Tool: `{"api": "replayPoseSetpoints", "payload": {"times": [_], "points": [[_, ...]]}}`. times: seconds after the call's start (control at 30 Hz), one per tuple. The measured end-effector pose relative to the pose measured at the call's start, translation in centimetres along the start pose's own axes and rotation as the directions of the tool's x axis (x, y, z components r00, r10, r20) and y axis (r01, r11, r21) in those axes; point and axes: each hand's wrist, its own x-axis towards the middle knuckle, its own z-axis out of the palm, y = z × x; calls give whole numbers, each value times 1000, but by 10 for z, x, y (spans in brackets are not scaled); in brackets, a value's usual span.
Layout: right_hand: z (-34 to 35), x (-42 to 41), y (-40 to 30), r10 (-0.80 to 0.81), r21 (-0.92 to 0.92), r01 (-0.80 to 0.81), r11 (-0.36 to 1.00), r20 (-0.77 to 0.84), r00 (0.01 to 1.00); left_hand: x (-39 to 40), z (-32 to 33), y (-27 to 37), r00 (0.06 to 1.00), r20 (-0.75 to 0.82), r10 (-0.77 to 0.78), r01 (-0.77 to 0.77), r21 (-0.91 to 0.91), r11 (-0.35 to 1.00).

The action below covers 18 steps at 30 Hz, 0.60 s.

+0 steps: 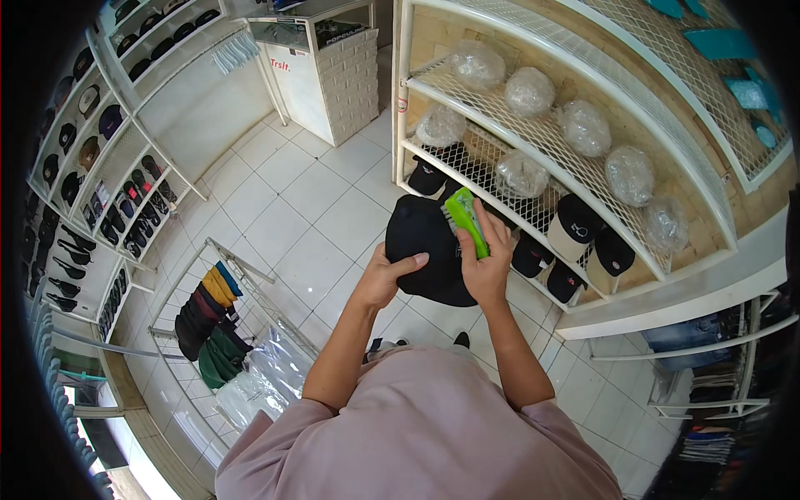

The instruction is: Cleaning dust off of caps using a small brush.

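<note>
A black cap (420, 226) is held up in front of me, with some small lettering on its right side. My left hand (389, 275) grips the cap from the left, the thumb lying across the fabric and the other fingers hidden beneath. In my right hand (486, 262) is a bright green brush (464, 214), its thumb and fingers closed around the handle. The bristles face left, against or very close to the cap's upper right side; I cannot tell whether they touch.
On the right stands a white mesh rack (531, 140) with plastic-wrapped domes (530, 91) and several caps (575, 219). A wire table (209, 250) at lower left carries folded fabric items (219, 287) and plastic packs (269, 369). Beyond are a counter (344, 87), floor tiles (300, 212) and cap shelves (94, 125).
</note>
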Motion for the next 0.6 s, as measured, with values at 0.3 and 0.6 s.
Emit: {"api": "replayPoseSetpoints", "payload": {"times": [0.3, 0.6], "points": [[-12, 25, 15, 2, -49, 3, 999, 98, 995, -11, 11, 19, 996, 94, 1, -13, 133, 991], [-14, 36, 4, -4, -6, 5, 1000, 177, 984, -14, 16, 19, 979, 205, -9, -60, 327, 943]]}}
